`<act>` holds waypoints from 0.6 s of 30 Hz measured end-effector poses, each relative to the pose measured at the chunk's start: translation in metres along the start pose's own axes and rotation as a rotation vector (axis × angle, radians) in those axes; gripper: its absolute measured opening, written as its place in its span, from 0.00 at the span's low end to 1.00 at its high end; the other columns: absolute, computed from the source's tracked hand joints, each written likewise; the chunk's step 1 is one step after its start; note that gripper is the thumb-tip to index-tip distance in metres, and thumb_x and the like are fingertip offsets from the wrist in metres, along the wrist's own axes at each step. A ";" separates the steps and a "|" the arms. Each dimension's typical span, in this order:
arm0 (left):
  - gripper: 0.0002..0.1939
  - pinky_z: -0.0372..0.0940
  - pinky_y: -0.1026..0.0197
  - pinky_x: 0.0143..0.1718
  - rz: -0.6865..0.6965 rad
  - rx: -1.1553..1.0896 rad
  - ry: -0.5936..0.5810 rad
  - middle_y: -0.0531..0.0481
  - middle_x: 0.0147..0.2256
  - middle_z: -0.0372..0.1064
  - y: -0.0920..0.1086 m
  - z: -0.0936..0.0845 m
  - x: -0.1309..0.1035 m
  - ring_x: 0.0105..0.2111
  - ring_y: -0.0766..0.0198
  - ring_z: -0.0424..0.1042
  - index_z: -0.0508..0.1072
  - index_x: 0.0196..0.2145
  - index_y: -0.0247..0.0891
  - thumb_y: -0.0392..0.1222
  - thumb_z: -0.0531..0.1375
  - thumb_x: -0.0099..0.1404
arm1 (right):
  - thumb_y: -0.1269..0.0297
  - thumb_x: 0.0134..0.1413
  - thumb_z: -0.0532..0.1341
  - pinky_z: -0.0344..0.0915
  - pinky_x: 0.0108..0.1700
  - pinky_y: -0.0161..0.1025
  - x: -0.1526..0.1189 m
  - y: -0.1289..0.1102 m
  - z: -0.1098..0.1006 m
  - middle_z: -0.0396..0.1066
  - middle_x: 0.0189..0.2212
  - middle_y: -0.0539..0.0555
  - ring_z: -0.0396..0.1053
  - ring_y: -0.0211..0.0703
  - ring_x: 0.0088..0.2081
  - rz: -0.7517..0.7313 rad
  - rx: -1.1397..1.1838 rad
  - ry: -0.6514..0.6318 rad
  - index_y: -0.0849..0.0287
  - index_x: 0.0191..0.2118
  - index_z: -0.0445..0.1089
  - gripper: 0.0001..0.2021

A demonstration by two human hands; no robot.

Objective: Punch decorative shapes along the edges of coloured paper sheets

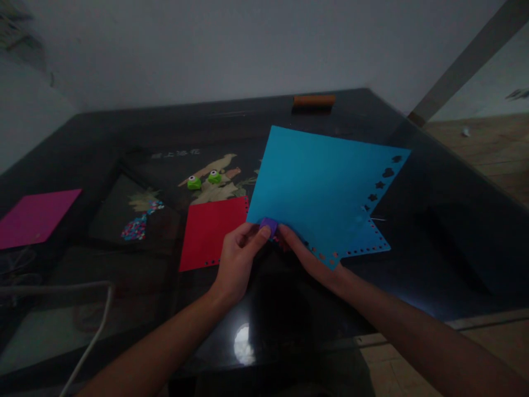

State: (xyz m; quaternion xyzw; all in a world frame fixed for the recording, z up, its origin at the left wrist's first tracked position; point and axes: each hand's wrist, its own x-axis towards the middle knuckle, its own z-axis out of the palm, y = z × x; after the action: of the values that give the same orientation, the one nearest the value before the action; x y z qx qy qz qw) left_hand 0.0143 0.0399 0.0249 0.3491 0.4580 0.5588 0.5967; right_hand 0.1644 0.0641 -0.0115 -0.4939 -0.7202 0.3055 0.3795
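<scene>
A sheet of blue paper (309, 176) is raised above the dark table, with punched shapes, stars among them, along its right edge and more holes near its lower corner. My left hand (235, 256) is closed round a small purple paper punch (268, 225), its thumb on top, at the sheet's lower edge. Close beside the punch, my right hand (303, 251) grips that same edge; the sheet partly covers this hand. Below my fingers are a few small coloured bits, too blurred to make out. A second blue sheet (363, 242) with edge holes lies underneath.
Left of my hands lies a red sheet (212, 229) with edge holes. Two green frog-like punches (194, 183) sit behind it. Coloured paper bits (135, 227) are heaped further left, near a magenta sheet (45, 218). A brown roll (314, 101) rests at the back; a white cable (93, 336) crosses front left.
</scene>
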 end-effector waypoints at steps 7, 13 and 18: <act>0.11 0.62 0.64 0.32 -0.043 0.049 0.004 0.50 0.27 0.72 -0.002 0.000 0.004 0.29 0.64 0.68 0.75 0.30 0.35 0.45 0.65 0.55 | 0.54 0.56 0.55 0.64 0.52 0.53 -0.003 0.008 0.003 0.75 0.42 0.51 0.67 0.52 0.51 0.009 -0.006 -0.009 0.46 0.44 0.73 0.14; 0.12 0.64 0.61 0.37 -0.068 0.027 -0.035 0.47 0.32 0.75 -0.003 -0.001 0.003 0.35 0.60 0.71 0.75 0.35 0.35 0.45 0.65 0.55 | 0.56 0.56 0.54 0.64 0.52 0.52 -0.006 0.008 0.001 0.75 0.42 0.51 0.69 0.52 0.49 -0.002 -0.030 -0.010 0.46 0.43 0.73 0.13; 0.13 0.64 0.61 0.40 -0.096 0.068 -0.010 0.46 0.34 0.76 0.002 -0.001 0.002 0.38 0.59 0.72 0.76 0.36 0.35 0.45 0.65 0.55 | 0.53 0.55 0.54 0.67 0.48 0.50 0.001 -0.004 -0.002 0.76 0.36 0.52 0.73 0.50 0.42 -0.017 -0.005 0.029 0.51 0.39 0.74 0.15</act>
State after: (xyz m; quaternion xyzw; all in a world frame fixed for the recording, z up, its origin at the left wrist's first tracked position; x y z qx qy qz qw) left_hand 0.0123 0.0424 0.0255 0.3496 0.4899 0.5121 0.6127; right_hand 0.1641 0.0639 -0.0067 -0.4930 -0.7195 0.2935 0.3914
